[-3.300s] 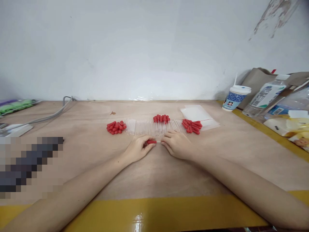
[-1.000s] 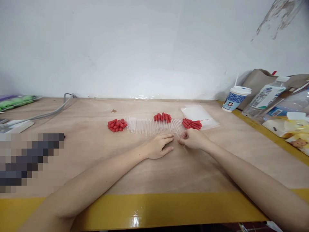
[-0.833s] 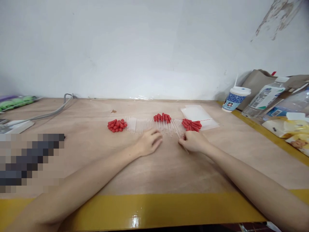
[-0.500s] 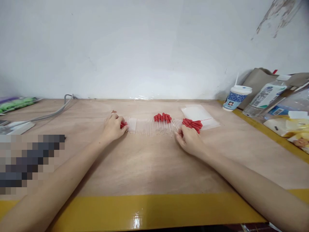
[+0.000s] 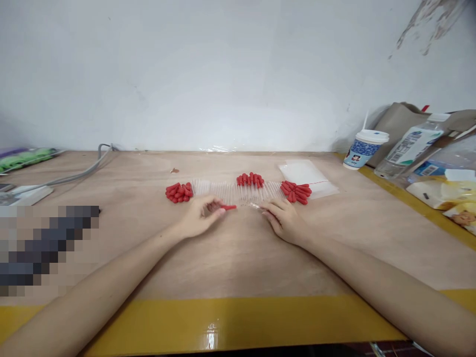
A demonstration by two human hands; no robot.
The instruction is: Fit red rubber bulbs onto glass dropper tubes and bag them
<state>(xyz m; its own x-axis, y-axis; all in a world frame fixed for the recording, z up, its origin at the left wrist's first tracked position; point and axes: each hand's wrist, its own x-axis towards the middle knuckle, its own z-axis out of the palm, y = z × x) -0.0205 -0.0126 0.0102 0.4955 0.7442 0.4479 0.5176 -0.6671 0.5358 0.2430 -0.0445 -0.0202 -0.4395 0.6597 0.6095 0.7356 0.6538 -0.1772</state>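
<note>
My left hand (image 5: pixel 203 216) pinches a red rubber bulb (image 5: pixel 229 207) between thumb and fingertips, its free end pointing right. Facing it, my right hand (image 5: pixel 286 220) is closed on a thin clear dropper tube (image 5: pixel 255 206), whose end points left. A small gap separates bulb and tube. Behind my hands lies a row of clear dropper tubes (image 5: pixel 212 188). In its middle, several droppers (image 5: pixel 251 180) carry red bulbs on their far ends. Loose red bulbs (image 5: pixel 178 192) are heaped at the row's left end, and another heap of bulbs (image 5: pixel 296 193) sits at its right end.
Behind the right heap lies a flat white plastic bag (image 5: pixel 305 173). A lidded paper cup (image 5: pixel 365 148), a plastic bottle (image 5: pixel 412 146) and packets (image 5: pixel 439 191) crowd the right edge. On the left runs a grey cable (image 5: pixel 84 173). Yellow tape (image 5: pixel 223 322) covers the table's front edge.
My left hand has come away from the left heap, moving right and nearer with one red bulb. My right hand has shifted slightly left and down from the right heap, holding a tube.
</note>
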